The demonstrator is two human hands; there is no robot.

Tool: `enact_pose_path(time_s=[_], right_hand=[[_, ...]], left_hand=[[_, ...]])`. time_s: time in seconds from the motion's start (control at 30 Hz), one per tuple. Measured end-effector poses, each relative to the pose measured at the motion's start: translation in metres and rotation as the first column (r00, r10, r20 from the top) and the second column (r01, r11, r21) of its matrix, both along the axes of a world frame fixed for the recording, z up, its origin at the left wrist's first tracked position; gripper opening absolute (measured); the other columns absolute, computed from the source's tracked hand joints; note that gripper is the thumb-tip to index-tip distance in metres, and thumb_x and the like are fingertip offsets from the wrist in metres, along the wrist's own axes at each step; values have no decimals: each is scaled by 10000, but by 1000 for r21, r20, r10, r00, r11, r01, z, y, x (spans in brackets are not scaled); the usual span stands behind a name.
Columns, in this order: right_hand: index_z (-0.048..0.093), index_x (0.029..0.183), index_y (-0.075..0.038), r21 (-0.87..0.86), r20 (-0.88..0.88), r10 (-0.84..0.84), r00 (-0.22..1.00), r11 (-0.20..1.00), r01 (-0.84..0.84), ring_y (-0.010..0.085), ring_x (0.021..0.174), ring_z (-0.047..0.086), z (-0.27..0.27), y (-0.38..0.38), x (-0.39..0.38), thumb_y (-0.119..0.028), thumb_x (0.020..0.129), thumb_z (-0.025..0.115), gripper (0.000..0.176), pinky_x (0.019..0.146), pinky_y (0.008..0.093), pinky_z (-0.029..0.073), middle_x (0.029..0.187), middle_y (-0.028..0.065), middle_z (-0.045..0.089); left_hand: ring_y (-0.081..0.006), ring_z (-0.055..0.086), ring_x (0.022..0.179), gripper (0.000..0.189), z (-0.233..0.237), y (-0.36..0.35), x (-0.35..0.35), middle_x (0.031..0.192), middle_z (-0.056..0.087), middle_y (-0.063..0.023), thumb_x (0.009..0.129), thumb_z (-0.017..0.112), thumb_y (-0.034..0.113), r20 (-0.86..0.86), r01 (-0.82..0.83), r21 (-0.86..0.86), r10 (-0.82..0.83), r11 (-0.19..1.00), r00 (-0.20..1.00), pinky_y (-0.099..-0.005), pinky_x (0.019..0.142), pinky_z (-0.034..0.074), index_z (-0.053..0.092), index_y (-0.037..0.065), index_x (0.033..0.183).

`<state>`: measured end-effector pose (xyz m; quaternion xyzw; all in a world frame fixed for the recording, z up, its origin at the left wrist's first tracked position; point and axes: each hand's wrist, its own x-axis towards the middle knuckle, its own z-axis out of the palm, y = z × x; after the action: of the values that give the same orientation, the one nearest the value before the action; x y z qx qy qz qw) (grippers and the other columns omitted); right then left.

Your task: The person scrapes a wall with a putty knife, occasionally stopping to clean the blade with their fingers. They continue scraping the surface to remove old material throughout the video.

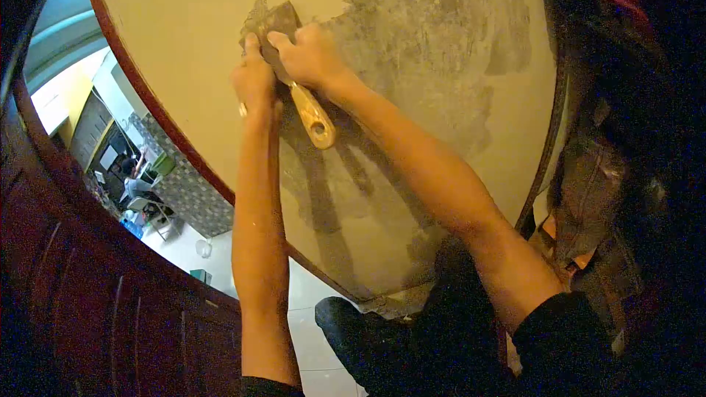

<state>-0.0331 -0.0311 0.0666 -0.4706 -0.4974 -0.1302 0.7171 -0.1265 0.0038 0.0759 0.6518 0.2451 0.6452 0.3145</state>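
Note:
A scraper point(312, 114) with a yellowish wooden handle and a wide dark blade lies against a tan wall panel point(184, 15). My left hand point(254, 81) presses on the blade's left side, its fingers gripping it. My right hand point(309, 59) holds the blade from the right, with a finger lying along it. The handle hangs free below both hands, pointing down and right. A rough grey patch point(434, 37) covers the panel to the right of the hands. Some grey material shows at the blade's upper left edge.
A dark red panelled door point(132, 309) stands at the lower left. Beyond the wall's left edge, a seated person point(138, 185) is in another room, near a chair point(147, 204). Dark cloth or bags point(588, 184) are at the right.

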Motion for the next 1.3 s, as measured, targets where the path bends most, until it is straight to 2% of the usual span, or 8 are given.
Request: enact_pose_path(time_s=[0.17, 0.53, 0.6, 0.63, 0.73, 0.87, 0.93, 1.3], right_hand=[[559, 572, 76, -39, -19, -6, 1000, 999, 5, 349, 522, 588, -27, -21, -5, -420, 807, 641, 555, 509, 457, 431, 580, 270, 558], [545, 543, 72, 47, -7, 5, 1000, 999, -4, 354, 436, 538, -30, -4, -11, -394, 822, 631, 550, 474, 456, 412, 520, 260, 520], [560, 559, 72, 100, 4, -27, 1000, 995, 27, 368, 455, 551, -15, 10, -14, -396, 823, 624, 542, 484, 462, 422, 530, 262, 528], [574, 575, 72, 150, 11, -64, 998, 987, 62, 381, 473, 564, -6, 12, -16, -398, 824, 617, 534, 494, 467, 431, 539, 263, 536], [589, 597, 69, 113, 10, 17, 1000, 993, -18, 401, 528, 595, 10, 4, -24, -405, 829, 603, 528, 527, 473, 451, 567, 267, 554], [597, 611, 74, 64, 19, -93, 996, 994, 91, 396, 552, 607, -24, -8, -26, -397, 830, 605, 519, 540, 458, 459, 587, 270, 563], [602, 617, 69, -60, -25, 27, 999, 998, -29, 375, 535, 599, -37, -20, -20, -391, 828, 614, 506, 535, 440, 457, 591, 265, 569], [600, 631, 57, 23, -65, 125, 990, 992, -124, 258, 474, 557, 3, -4, -26, -363, 831, 622, 465, 487, 393, 424, 535, 201, 561]], left_hand=[[-156, 583, 615, 521, -22, -15, 0, 713, 646, -89, 933, 538, 424, -60, -115, -89, 110, 989, 992, -323, 569, 474, 656, -64, 793], [-131, 547, 552, 490, -24, -3, -1, 658, 609, -51, 947, 536, 393, 216, 179, -115, -152, 977, 964, -294, 492, 441, 619, -13, 685], [-137, 552, 552, 480, -10, 1, -5, 655, 608, -52, 946, 542, 383, -68, -258, 7, 258, 966, 964, -295, 493, 448, 622, -16, 691], [-137, 552, 552, 480, 1, -6, -5, 655, 608, -52, 946, 542, 383, -67, -256, 4, 256, 967, 964, -295, 493, 448, 622, -16, 691], [-137, 551, 567, 529, 13, -15, -10, 699, 632, -85, 930, 548, 430, 226, 95, -58, -80, 994, 971, -305, 518, 451, 623, -40, 699], [-142, 584, 679, 530, -18, -7, -22, 732, 642, -82, 935, 522, 462, -109, -122, -134, 108, 983, 988, -320, 599, 471, 667, -36, 821], [-148, 573, 680, 514, -34, -17, -22, 742, 640, -79, 947, 501, 453, -121, -35, -112, 21, 993, 992, -316, 622, 469, 675, -23, 862], [-122, 573, 614, 389, 1, -20, -18, 732, 614, -31, 984, 460, 330, 195, 260, -92, -238, 961, 951, -291, 537, 465, 610, 0, 844]])
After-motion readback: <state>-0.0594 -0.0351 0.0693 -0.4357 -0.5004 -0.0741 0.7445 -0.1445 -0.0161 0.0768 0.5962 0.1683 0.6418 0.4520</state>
